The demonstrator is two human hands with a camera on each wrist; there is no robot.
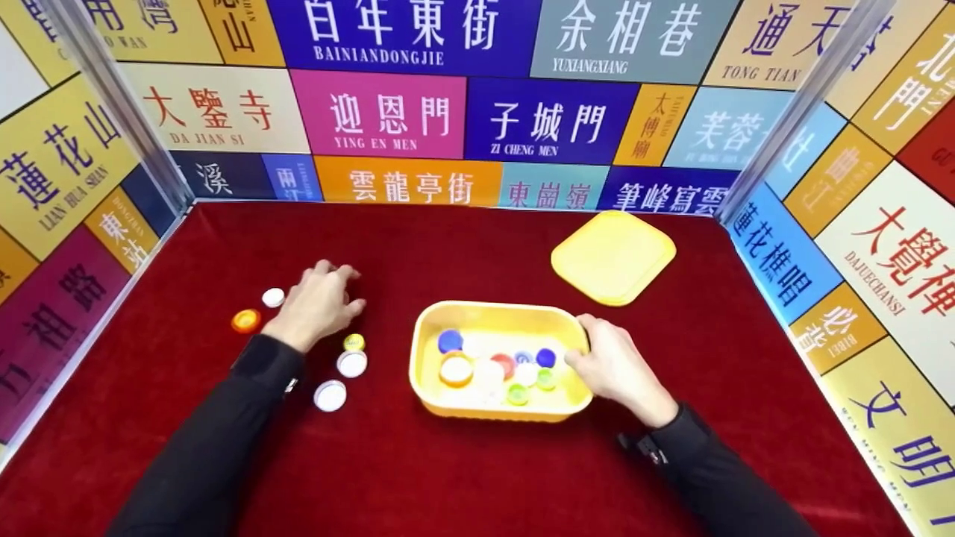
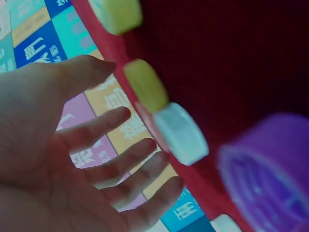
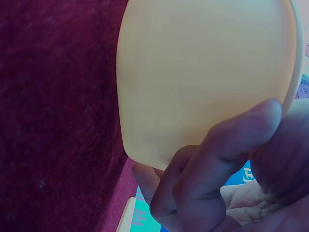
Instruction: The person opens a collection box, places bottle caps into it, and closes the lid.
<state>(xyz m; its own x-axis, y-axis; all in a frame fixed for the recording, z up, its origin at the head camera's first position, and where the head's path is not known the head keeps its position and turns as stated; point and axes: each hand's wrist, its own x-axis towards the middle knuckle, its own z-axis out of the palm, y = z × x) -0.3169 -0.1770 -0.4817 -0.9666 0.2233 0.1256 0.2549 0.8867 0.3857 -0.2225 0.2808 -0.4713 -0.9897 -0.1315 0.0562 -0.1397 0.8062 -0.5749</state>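
Observation:
A yellow plastic box [image 1: 492,410] stands at the middle of the table with several bottle caps inside, among them a blue cap [image 1: 450,341] and an orange-rimmed cap [image 1: 456,369]. My right hand [image 1: 619,365] grips its right end, thumb over the rim and fingers outside; in the right wrist view the box wall [image 3: 203,72] fills much of the picture. To the left, my left hand [image 1: 313,306] hovers with fingers apart, holding nothing. Close by lie a small yellow cap [image 1: 354,342], a white cap [image 1: 352,364], another white cap [image 1: 330,395] and an orange cap [image 1: 245,321].
A yellow lid [image 1: 614,257] lies flat at the back right. Beyond my left hand's wrist is one more white cap [image 1: 273,297]. Walls with printed colourful signs [image 1: 380,115] enclose the red-covered table [image 1: 462,477] at the back and both sides.

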